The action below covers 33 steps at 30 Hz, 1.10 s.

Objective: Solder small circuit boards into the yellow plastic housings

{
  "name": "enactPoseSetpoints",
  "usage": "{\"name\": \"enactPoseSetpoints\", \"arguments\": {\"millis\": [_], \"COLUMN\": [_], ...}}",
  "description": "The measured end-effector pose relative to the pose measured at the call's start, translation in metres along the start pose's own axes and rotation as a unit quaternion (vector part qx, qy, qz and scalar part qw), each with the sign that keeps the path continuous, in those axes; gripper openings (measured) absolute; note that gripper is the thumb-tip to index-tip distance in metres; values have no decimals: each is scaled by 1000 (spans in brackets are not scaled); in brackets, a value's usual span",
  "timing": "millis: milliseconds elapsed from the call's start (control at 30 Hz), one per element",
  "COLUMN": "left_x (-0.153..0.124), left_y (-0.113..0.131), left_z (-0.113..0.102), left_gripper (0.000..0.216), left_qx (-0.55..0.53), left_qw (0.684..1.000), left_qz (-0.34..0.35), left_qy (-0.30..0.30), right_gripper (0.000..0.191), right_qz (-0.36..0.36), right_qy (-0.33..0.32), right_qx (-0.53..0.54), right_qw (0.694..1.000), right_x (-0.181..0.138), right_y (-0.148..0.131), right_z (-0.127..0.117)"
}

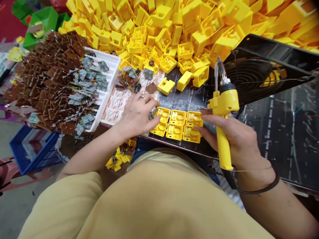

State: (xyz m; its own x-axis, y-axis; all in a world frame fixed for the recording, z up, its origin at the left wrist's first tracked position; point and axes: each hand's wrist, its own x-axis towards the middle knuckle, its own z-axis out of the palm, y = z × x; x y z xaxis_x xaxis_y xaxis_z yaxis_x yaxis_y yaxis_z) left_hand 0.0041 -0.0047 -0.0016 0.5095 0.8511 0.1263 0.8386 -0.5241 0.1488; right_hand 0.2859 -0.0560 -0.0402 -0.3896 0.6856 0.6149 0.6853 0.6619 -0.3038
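Six small open yellow plastic casings (177,117) lie in two rows at the bench's front edge, with metal contacts and perforated round areas inside. At their left end is my left hand (139,113), its thumb and bent fingers closed about the end casing (159,128). Part of a small greyish piece shows under those fingers, too hidden to name. My right hand (236,137) holds a yellow soldering gun (224,103), its tip pointing up and away. Two fingertips of that same hand touch the right end of the rows.
A large heap of yellow casings (154,26) fills the back. At left, brown circuit boards (50,79) pile over a white tray (107,83). A black fan (249,73) stands at right. Loose wired parts (129,76) lie behind my left hand; a blue crate (32,149) sits below left.
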Motion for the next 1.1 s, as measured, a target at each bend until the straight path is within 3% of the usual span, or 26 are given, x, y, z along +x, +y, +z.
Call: {"name": "enactPoseSetpoints", "arguments": {"millis": [133, 267, 433, 567, 667, 800, 900, 1000, 1100], "left_x": [4, -1, -5, 1, 6, 10, 13, 17, 21], "left_y": [1, -13, -26, -41, -50, -53, -49, -42, -34], "left_z": [5, 3, 5, 1, -4, -10, -14, -16, -15], "left_gripper": [41, 53, 39, 32, 28, 47, 39, 40, 39], "left_qx": [-1, -109, -170, -311, -379, -423, -411, -407, -369], "left_qw": [999, 990, 978, 938, 911, 889, 893, 889, 909], "left_qz": [-30, -86, -94, -103, -124, -125, -118, -135, -129], "left_qy": [-22, -34, -77, -113, -103, -118, -144, -158, -147], "right_gripper": [30, 32, 44, 55, 50, 43, 39, 39, 40], "right_qz": [0, 1, -36, -43, -50, -58, -56, -48, -20], "right_qy": [-7, -13, -59, -85, -106, -127, -121, -72, -26], "right_qx": [-8, -7, 25, 43, 50, 49, 54, 48, 35], "right_qw": [1000, 1000, 997, 994, 992, 989, 990, 995, 999], "right_x": [1, 0, 6, 13, 20, 24, 21, 16, 13], "right_y": [-1, -1, 1, -1, -4, -10, -13, -15, -14], "right_z": [0, 1, 13, 28, 35, 36, 32, 28, 23]}}
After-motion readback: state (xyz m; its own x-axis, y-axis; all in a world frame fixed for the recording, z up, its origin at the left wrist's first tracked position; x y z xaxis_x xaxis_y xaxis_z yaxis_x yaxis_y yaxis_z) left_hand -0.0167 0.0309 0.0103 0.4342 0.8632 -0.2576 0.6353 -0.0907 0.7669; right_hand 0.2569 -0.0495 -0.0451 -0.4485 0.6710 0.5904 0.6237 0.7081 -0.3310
